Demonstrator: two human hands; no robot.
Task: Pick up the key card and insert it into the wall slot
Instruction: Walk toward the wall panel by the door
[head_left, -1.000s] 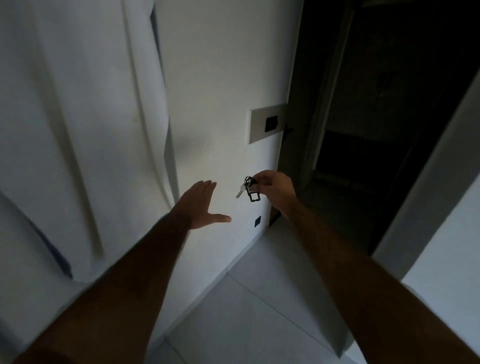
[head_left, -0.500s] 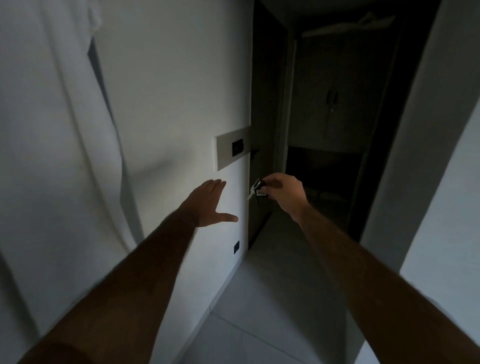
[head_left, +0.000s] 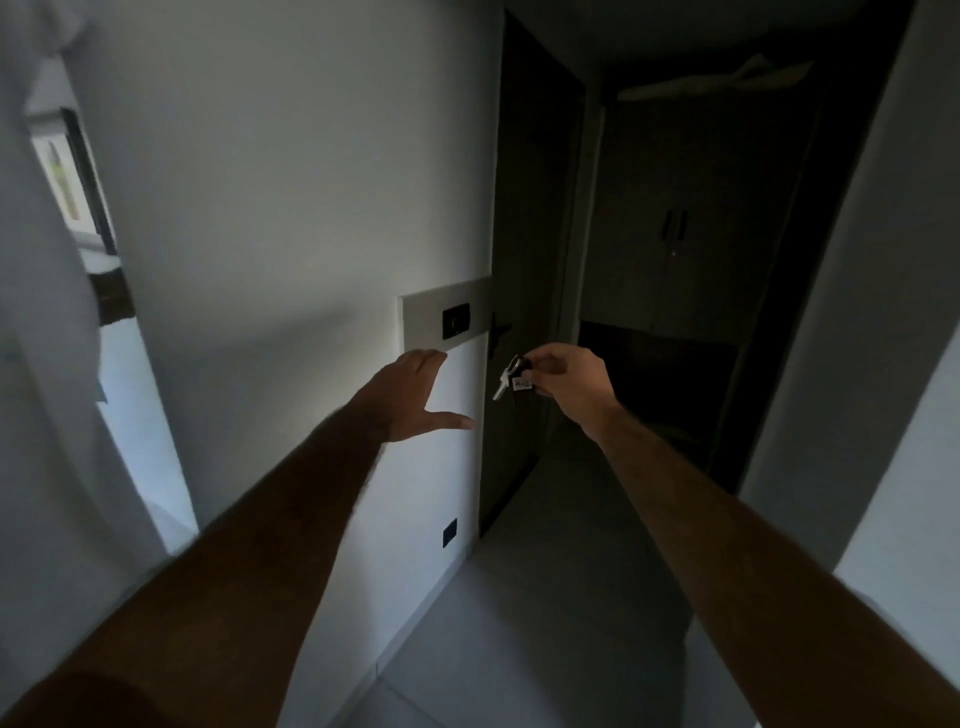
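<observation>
My right hand (head_left: 569, 387) pinches a key card tag (head_left: 521, 383) on a ring, with a silver key (head_left: 501, 386) dangling from it. It hangs just right of and below the wall slot (head_left: 456, 322), a small black unit set in a grey wall plate (head_left: 422, 318). My left hand (head_left: 413, 395) is flat and spread, fingers together, thumb out, against the white wall directly under the plate. It holds nothing.
A dark door (head_left: 524, 291) with a black handle (head_left: 500, 330) stands just right of the plate. Beyond is an unlit hallway with a dark wardrobe (head_left: 685, 244). A black wall socket (head_left: 450, 532) sits low near the pale tiled floor (head_left: 530, 613). A white wall (head_left: 883, 364) closes the right side.
The view has tilted up and moved closer to the wall plate. Both hands have come nearer the slot, the right one still holding the tag and key.
</observation>
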